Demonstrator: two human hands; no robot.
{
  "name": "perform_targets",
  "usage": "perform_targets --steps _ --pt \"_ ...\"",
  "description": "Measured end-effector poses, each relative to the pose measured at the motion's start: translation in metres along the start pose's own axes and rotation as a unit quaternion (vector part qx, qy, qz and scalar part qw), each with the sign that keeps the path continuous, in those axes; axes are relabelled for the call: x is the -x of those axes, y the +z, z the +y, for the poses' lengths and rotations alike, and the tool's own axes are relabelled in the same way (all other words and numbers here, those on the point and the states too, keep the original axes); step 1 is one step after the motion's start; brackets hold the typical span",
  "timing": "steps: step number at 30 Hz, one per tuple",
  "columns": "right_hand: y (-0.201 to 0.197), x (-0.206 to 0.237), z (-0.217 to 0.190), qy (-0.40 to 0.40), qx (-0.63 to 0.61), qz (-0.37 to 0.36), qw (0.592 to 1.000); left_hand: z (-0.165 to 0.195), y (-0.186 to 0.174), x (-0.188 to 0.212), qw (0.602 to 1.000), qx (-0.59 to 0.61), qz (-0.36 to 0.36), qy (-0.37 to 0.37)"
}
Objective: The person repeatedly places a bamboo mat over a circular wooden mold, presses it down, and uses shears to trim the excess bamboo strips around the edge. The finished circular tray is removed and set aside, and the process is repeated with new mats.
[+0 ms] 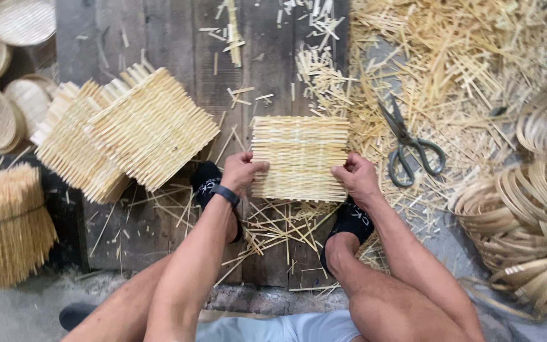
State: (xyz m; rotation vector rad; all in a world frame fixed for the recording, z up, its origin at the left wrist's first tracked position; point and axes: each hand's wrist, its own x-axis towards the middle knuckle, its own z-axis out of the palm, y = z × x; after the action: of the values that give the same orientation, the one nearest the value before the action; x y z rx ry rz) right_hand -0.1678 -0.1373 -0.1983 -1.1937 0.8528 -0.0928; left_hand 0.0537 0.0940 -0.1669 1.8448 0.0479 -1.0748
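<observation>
Two hands pinch one woven bamboo mat (300, 158) flat on the plank floor (172, 38): left hand (240, 171) closed on its lower left edge, right hand (354, 176) on the lower right. Mat looks light, springy, with splintery strip ends; best gripped at the edges. Scissors (406, 149) lie just right of the right grip, stacked mats (128, 133) left of the left grip.
</observation>
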Motion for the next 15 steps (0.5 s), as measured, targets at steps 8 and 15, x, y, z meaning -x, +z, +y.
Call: perform_targets --steps 8,15 --pt "-0.006 0.022 0.005 -0.076 0.031 0.076 0.994 -0.004 0.008 0.021 0.998 -0.067 0.008 -0.017" --pt "-0.191 0.119 -0.076 -0.198 0.334 0.486 0.783 -0.009 -0.006 0.035 0.995 0.056 0.083 -0.007"
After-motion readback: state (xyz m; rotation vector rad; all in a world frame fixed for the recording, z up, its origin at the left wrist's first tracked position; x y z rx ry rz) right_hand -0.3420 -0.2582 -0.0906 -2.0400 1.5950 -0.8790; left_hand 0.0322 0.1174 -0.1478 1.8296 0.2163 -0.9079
